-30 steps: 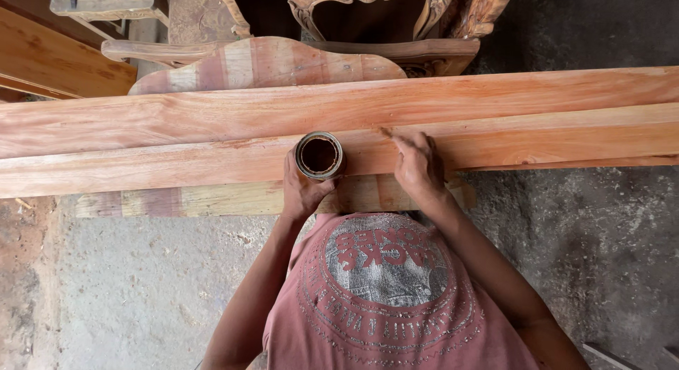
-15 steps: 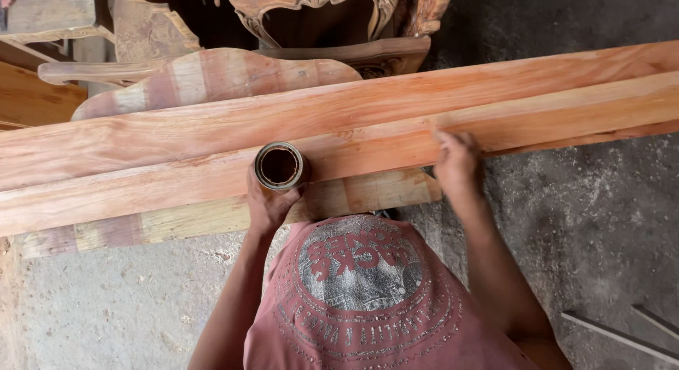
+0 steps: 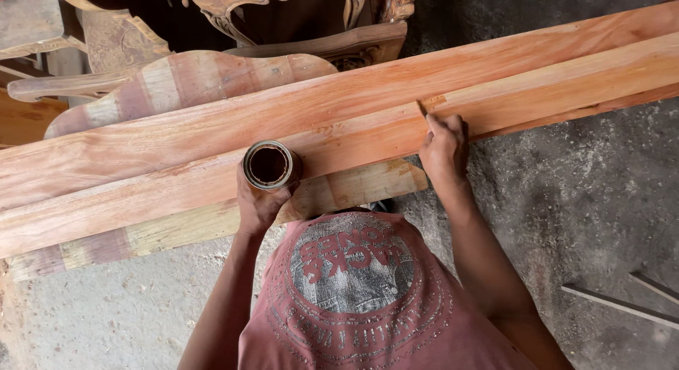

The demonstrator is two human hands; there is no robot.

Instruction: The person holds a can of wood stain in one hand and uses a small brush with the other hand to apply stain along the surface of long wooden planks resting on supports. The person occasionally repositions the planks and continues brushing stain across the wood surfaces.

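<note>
The left hand [image 3: 258, 200] has its fingers wrapped around an open tin [image 3: 269, 165] of dark liquid, held just over the near plank [image 3: 177, 193]. The right hand [image 3: 444, 147] pinches a thin brush [image 3: 422, 108] (only its tip shows), which touches the plank at about two o'clock from the tin. A tilt of the tin could spill liquid onto the wood; the brush sits well apart from it.

A small round open tin [image 3: 269, 165] of dark brown liquid stands upright against the near reddish-orange plank [image 3: 353, 140], which runs long and slanting beside a second like plank [image 3: 297, 108], while a thin brush [image 3: 422, 108] lies tilted with its tip touching the near plank's top face.
</note>
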